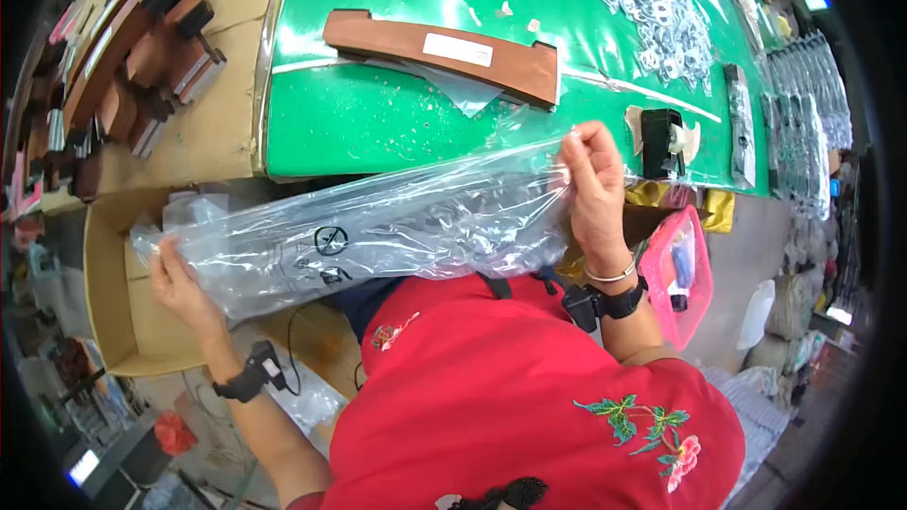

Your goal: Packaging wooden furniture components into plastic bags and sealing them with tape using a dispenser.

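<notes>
A long clear plastic bag (406, 227) with dark printed marks is stretched between my two hands, in front of my red top. My left hand (184, 288) pinches its left end, near a cardboard box. At the other end, my right hand (595, 184) grips a corner between thumb and fingers, a bit higher than the left. The bag looks flat, with nothing solid inside that I can make out. Beyond it, on the green tabletop (378, 146), lies a brown curved wooden piece (402, 38) with a white label, partly over a small clear plastic sheet (463, 93).
Stacked brown wooden pieces (123, 76) lie on cardboard at the left. An open cardboard box (104, 312) stands below them. Many small clear packets (652, 9) cover the far right tabletop. A black tape dispenser (661, 144) sits near the table edge, above a pink basket (694, 297).
</notes>
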Motion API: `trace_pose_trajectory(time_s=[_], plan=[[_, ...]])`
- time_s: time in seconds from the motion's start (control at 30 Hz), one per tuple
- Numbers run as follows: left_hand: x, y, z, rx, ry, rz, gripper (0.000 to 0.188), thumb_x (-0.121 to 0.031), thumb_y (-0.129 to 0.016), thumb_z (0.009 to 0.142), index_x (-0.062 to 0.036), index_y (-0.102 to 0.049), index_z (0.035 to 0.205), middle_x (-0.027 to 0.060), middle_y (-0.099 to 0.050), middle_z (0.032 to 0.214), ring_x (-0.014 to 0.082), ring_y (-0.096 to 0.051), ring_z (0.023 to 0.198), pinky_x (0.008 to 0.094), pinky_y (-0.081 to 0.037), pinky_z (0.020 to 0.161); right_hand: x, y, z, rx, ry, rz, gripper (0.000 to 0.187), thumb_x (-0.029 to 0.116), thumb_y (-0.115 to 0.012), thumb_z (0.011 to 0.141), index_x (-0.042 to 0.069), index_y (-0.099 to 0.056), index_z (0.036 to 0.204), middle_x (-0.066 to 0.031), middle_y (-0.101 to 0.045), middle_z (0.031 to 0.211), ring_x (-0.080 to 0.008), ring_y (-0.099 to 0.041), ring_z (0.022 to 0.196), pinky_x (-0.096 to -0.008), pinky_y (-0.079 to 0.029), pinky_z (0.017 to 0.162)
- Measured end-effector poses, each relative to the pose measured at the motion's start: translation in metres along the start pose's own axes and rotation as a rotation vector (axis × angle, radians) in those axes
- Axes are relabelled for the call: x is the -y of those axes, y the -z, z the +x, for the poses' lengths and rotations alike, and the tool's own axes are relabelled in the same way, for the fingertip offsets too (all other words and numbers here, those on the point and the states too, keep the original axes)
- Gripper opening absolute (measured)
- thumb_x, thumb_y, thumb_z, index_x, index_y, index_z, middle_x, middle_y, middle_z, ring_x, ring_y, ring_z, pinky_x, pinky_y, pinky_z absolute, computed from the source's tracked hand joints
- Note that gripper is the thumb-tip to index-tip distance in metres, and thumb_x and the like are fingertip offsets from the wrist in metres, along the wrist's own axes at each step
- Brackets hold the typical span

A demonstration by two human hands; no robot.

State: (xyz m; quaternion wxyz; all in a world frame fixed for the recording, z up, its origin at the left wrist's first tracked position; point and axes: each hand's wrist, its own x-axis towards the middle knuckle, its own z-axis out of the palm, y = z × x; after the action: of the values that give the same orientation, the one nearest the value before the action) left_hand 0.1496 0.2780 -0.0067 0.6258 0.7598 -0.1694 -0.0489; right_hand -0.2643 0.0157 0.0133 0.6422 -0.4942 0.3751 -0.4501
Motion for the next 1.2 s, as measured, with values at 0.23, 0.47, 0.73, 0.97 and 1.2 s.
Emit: trace_pose_trajectory(time_s=[0.23,0.47,0.73,0.97,1.2], plan=[[-0.002,-0.048,0.031,0.187,0.071,0.123,0.018,-0.023,-0.062,0.105,-0.0082,-0.07,0.097,-0.0111,-0.047,0.073,-0.0007,-0.035,0.063,0.0203,-0.024,0.052,-0.009,0.006,0.033,0.181,-0.111,0.323,0.038,0.027,-0.058,0.107,0.002,-0.053,0.134,-0.0084,-0.067,0.104,-0.0154,-0.065,0.097,-0.0334,-0.051,0.09],[-0.014,-0.061,0.079,0.357,-0.01,0.167,0.025,-0.029,-0.059,0.106,-0.0058,-0.069,0.11,-0.0065,-0.054,0.081,0.003,-0.045,0.07,0.0229,-0.036,0.061,-0.023,0.014,0.011,0.442,0.117,-0.47,0.034,0.026,-0.07,0.098,0.001,-0.067,0.121,-0.0118,-0.069,0.117,-0.0181,-0.064,0.113,-0.0342,-0.045,0.104],[0.021,-0.056,0.035,0.464,0.48,0.051,0.048,-0.05,-0.06,0.102,-0.0144,-0.06,0.135,0.0,-0.068,0.11,0.0089,-0.061,0.096,0.0311,-0.049,0.082,-0.051,0.003,0.015,0.214,-0.08,0.023,0.015,0.019,-0.061,0.105,0.005,-0.067,0.104,0.0004,-0.067,0.093,-0.0078,-0.062,0.087,-0.028,-0.053,0.081],[0.003,-0.078,0.004,0.417,0.436,-0.005,0.041,-0.03,-0.07,0.099,-0.0106,-0.059,0.134,-0.0009,-0.069,0.108,0.0081,-0.061,0.092,0.0248,-0.047,0.079,-0.042,-0.001,0.026,0.123,-0.049,0.13,0.017,0.019,-0.06,0.106,0.006,-0.065,0.115,0.0022,-0.062,0.087,-0.0066,-0.057,0.076,-0.0278,-0.053,0.074],[0.032,-0.081,0.046,0.239,-0.037,-0.086,0.048,-0.008,-0.067,0.098,-0.0031,-0.054,0.143,0.0041,-0.067,0.115,0.0088,-0.06,0.099,0.0254,-0.05,0.081,-0.037,0.0,0.041,-0.142,0.048,-0.072,0.02,0.019,-0.061,0.105,0.007,-0.069,0.119,0.0075,-0.056,0.078,0.0005,-0.044,0.057,-0.0185,-0.037,0.05]])
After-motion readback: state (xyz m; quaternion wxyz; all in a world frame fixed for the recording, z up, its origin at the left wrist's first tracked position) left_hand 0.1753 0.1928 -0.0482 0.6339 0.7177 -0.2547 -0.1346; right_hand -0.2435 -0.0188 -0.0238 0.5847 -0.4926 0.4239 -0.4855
